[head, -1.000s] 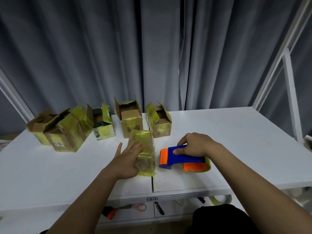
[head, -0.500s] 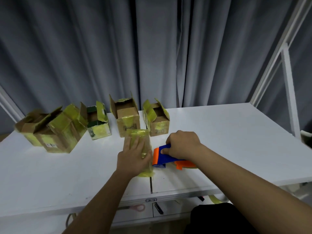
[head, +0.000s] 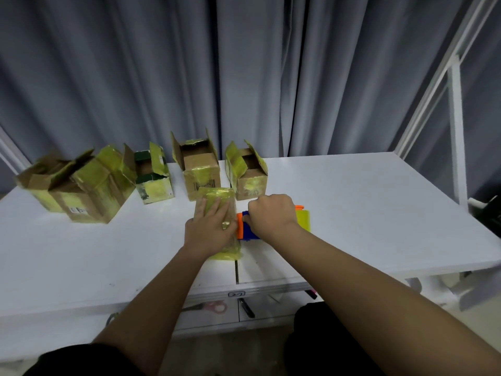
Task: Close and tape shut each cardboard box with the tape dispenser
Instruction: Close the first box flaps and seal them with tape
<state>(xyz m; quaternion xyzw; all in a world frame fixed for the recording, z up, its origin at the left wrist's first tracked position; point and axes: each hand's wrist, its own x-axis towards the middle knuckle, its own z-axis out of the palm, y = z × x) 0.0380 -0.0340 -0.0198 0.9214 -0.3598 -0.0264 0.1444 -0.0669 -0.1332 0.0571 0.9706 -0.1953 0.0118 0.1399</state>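
Observation:
A small closed box [head: 218, 198] wrapped in yellowish tape stands on the white table [head: 366, 213] in front of me. My left hand [head: 210, 231] lies flat on its top, fingers straight. My right hand [head: 271, 219] grips the blue and orange tape dispenser [head: 245, 230], which is raised upright against the box's right side, its yellow tape roll [head: 303, 219] showing behind the hand. Behind stand several open boxes: one [head: 250, 173] at right, one [head: 199, 169] beside it, a green-printed one [head: 153, 175].
Two larger open boxes [head: 89, 188] stand at the far left of the table. Scissors [head: 214, 305] and pens lie on a shelf under the table's front edge. A white metal frame [head: 455, 126] rises at the right. Grey curtains hang behind.
My right hand has lifted the dispenser from lying on the table and brought it left against the box. My left hand has slid onto the box's top.

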